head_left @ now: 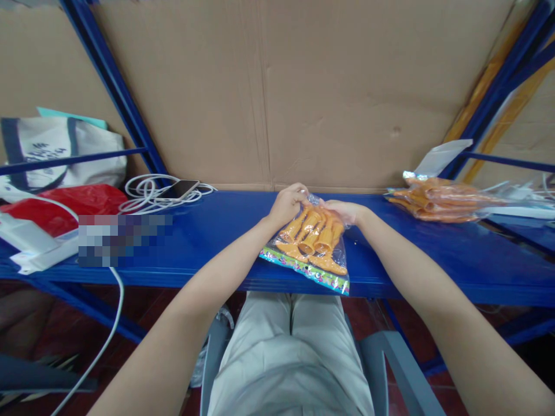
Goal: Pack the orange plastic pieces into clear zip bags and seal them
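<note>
A clear plastic bag point(310, 248) with several orange plastic pieces inside lies on the blue shelf point(225, 237), its printed bottom edge hanging a little over the front. My left hand point(287, 205) pinches the bag's top edge on the left side. My right hand point(344, 211) grips the same top edge on the right, fingers curled. Both hands are close together at the far end of the bag.
A pile of filled bags with orange pieces point(437, 199) lies at the right. A phone point(182, 188) with coiled white cable point(145, 193) sits back left, beside a red bag point(65, 208) and a white tote point(60, 153). Cardboard point(303, 92) backs the shelf.
</note>
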A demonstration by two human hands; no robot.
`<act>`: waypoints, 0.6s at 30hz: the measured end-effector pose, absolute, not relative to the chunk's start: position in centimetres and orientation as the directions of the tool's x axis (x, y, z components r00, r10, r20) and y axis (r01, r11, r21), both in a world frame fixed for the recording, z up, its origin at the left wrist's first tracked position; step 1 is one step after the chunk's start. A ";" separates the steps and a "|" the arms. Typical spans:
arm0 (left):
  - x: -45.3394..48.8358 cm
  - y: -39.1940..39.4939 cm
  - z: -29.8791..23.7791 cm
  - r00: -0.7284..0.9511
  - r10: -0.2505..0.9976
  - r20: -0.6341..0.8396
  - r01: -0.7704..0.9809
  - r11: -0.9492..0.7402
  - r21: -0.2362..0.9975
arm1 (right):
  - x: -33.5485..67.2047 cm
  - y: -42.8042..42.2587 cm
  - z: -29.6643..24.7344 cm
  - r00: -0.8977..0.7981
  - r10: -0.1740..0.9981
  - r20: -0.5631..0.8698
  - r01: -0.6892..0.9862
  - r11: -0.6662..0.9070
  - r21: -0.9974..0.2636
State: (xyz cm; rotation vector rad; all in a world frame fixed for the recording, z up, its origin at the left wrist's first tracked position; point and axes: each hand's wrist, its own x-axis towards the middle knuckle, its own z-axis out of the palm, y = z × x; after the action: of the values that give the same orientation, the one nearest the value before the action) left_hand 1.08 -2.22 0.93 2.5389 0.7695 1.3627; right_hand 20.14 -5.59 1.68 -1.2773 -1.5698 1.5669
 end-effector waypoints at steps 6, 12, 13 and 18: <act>0.7 -1.4 0.8 0.445 0.542 0.713 0.364 -0.837 0.409 | 19.5 -6.0 1.6 -0.469 0.840 -0.273 0.141 -0.234 -0.962; -0.2 -0.1 1.0 0.461 0.549 0.697 0.366 -0.833 0.415 | 19.9 -5.5 1.6 -0.417 0.880 -0.228 0.074 -0.217 -0.973; -0.4 0.1 1.0 0.434 0.550 0.713 0.369 -0.831 0.416 | 20.1 -5.4 1.6 -0.392 0.898 -0.200 0.046 -0.198 -0.979; -2.1 1.1 1.3 0.195 0.619 0.761 0.463 -0.742 0.485 | 21.5 -4.5 2.1 -0.130 0.990 -0.045 -0.130 -0.062 -0.990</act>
State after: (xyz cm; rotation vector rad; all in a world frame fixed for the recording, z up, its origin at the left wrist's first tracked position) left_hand -2.11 1.13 1.29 2.3104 1.0553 1.5848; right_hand 21.50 -4.47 2.09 -1.0849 -1.1742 1.4025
